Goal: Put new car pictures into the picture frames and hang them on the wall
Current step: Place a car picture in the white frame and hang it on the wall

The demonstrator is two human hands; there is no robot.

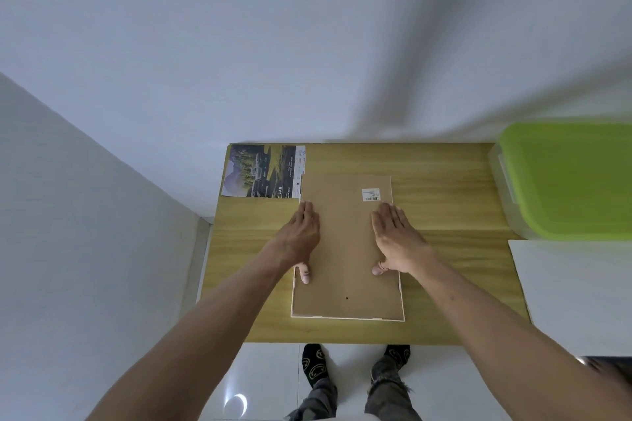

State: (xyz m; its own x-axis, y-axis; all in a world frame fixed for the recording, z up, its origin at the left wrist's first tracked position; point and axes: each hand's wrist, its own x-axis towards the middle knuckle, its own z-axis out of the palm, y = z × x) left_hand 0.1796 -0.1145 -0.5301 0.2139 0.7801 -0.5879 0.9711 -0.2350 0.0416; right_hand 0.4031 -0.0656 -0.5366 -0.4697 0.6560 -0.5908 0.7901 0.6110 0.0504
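Now both flat, open hands — left hand (301, 236), right hand (396, 239) — press the brown cardboard-backed white picture frame (345, 249); uneven pushing might slide it crooked on the wooden desk (444, 202).

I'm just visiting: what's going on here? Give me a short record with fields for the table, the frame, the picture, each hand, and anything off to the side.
table: wooden, set against a white wall
frame: face down, brown backing board up, with a white sticker
picture: car print at the far left corner, loose
left hand: flat on the backing
right hand: flat on the backing
side: clear bin with green lid, right
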